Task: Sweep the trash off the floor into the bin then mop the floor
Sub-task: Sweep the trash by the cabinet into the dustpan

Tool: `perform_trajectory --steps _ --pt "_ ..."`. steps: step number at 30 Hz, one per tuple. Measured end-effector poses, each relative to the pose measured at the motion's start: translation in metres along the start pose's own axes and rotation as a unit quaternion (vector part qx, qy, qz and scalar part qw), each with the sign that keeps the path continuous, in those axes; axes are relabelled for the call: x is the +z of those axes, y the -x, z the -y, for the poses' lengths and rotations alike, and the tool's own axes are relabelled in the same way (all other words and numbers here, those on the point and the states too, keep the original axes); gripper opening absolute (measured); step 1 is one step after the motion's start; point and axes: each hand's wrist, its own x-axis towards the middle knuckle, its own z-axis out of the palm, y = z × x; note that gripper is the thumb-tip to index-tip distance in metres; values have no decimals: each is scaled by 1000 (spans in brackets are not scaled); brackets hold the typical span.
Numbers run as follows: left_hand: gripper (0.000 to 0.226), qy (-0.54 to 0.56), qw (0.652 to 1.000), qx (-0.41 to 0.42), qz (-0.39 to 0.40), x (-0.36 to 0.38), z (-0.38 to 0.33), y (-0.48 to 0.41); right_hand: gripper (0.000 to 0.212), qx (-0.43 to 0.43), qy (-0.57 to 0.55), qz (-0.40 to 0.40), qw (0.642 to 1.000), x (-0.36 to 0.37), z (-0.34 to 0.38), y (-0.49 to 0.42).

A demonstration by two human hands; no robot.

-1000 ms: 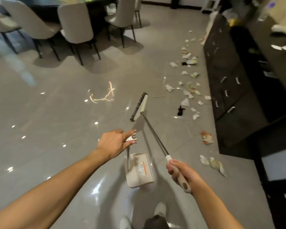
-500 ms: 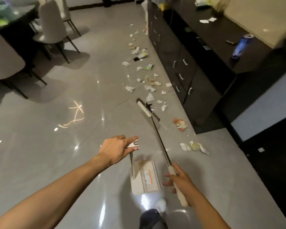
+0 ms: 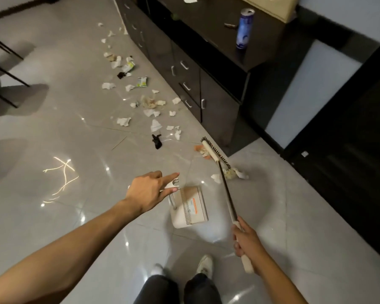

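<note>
My right hand (image 3: 246,243) grips the white end of a long-handled broom (image 3: 226,189). Its brush head (image 3: 215,153) rests on the grey floor beside the corner of a dark cabinet, against an orange-and-white scrap (image 3: 201,150). Crumpled paper (image 3: 233,174) lies just behind the brush. My left hand (image 3: 150,190) holds the top of the dustpan's handle between thumb and fingers. The white dustpan (image 3: 190,207) hangs low over the floor between my hands. Several torn paper scraps and wrappers (image 3: 149,102) trail along the cabinet front, with a black scrap (image 3: 156,141) among them.
A dark cabinet (image 3: 191,69) with drawers runs along the right, a blue can (image 3: 244,28) standing on its top. Dark glass doors (image 3: 338,128) are at the far right. Chair legs (image 3: 2,69) show at the left edge. My shoes (image 3: 204,265) are at the bottom.
The view has swung right toward the cabinet. The broom head has moved right and down onto the floor at the cabinet corner, next to the nearest scraps. The dustpan stays in my left hand.
</note>
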Motion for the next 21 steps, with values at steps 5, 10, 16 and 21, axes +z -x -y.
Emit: perform_trajectory --steps 5,10,16,21 --pt "58 -15 997 79 -22 19 -22 -44 50 16 -61 -51 997 -24 -20 -13" --pt "57 -22 987 154 -36 36 -39 -96 44 14 -112 -123 986 -36 -48 -24" --pt "58 -4 979 195 -55 49 -51 -159 39 42 -207 -218 953 -47 -76 -50" --pt "52 12 976 207 -62 71 -57 -196 27 35 -284 -264 921 -60 -69 -101"
